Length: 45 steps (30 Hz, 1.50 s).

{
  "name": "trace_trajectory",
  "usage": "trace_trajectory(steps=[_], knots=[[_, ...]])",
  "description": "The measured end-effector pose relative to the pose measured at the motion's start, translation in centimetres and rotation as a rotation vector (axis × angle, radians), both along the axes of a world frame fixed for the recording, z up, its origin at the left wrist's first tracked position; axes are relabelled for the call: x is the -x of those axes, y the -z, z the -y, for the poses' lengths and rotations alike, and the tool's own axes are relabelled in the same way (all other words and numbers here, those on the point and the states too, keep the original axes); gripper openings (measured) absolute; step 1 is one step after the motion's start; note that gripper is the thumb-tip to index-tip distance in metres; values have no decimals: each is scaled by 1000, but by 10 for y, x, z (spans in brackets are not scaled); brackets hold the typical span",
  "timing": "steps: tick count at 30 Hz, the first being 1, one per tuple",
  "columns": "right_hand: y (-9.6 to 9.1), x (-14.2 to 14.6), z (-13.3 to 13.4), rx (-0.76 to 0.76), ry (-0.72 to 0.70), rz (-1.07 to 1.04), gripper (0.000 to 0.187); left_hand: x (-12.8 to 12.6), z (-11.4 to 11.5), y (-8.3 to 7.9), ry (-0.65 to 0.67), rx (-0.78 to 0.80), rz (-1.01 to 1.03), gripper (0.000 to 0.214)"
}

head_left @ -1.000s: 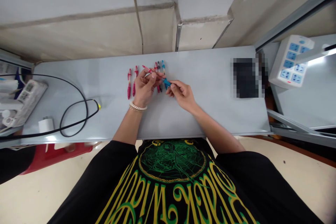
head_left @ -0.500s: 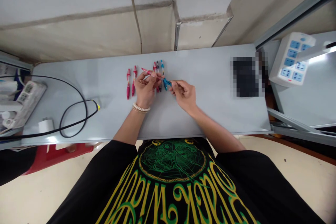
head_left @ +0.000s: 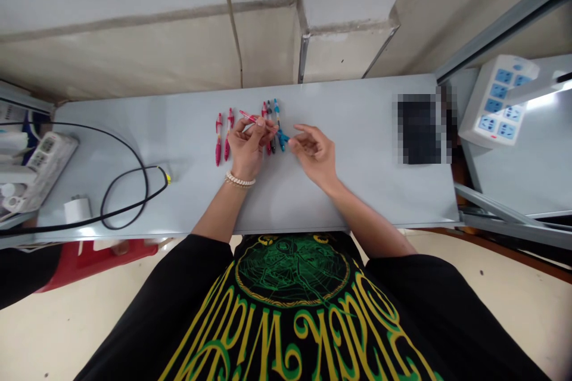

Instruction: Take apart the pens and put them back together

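Observation:
My left hand, with a bead bracelet at the wrist, is closed round a thin red pen that points up and left. My right hand lies just right of it, fingers loosely curled, fingertips at a small blue pen piece; whether it grips that piece is unclear. Two pink pens lie side by side on the grey table left of my left hand. A red, a dark and a blue pen lie between my hands, partly hidden.
A black cable loops over the table's left part, beside a white charger. A power strip sits at the far left. A blurred dark object lies at the right. Another white power strip sits beyond the right edge.
My right hand's fingers have loosened and spread from their pinch on the blue piece. My left hand and its red pen have barely moved.

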State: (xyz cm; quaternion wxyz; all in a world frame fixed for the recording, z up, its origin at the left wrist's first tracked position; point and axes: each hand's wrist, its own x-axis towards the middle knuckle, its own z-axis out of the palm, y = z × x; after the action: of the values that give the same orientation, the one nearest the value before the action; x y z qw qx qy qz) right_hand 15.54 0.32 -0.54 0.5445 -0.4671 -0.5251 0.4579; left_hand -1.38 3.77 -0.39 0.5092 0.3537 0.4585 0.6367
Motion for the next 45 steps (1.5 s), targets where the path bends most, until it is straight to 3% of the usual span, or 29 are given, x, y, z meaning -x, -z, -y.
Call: trace_trajectory(steps=[2,7,14,22,38,45], knots=[[-1,0,1,62,-27,-7,54,0,0,0,0,1,-7,62],[-2,-3,-1,-116,12,103,45,-3,2,-1,-2,-5,13,61],[7,-5,0,-111,-237,209,33,-2,1,-2,-20,-12,32,52],[3,-6,3,-67,-387,167,40,12,-5,7,-15,-17,-28,37],[0,-7,3,-30,-389,156,37,20,-10,14,-73,25,91,26],[-2,-7,4,-32,-390,150,37,24,-12,15,-121,14,68,45]])
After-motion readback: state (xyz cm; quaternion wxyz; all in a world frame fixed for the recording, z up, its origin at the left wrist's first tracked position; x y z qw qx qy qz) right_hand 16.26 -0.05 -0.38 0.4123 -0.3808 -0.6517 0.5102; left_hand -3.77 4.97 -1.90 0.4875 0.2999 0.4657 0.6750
